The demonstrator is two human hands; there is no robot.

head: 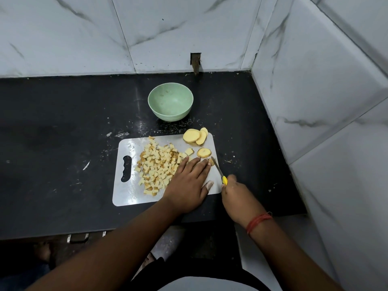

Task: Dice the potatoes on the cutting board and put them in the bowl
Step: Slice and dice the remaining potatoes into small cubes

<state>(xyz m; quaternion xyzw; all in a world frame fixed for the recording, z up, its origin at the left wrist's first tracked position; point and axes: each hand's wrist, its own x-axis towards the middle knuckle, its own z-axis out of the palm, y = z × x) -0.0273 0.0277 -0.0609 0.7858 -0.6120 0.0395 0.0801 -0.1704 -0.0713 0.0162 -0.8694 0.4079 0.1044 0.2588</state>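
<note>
While the left hand point(187, 181) is lying flat with straight fingers on the shiny metal cutting board point(128, 185) beside the pile of pale diced potato cubes point(156, 165), the right hand point(235, 194) is gripping a yellow-handled knife point(219, 171) near the round potato slices point(195, 135); the pale green bowl point(170, 101) is standing behind the board on the black tabletop point(63, 127).

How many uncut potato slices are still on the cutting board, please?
4: three overlapping potato slices at the cutting board's far right corner, one single slice nearer the left hand. The hand may hide more.
</note>
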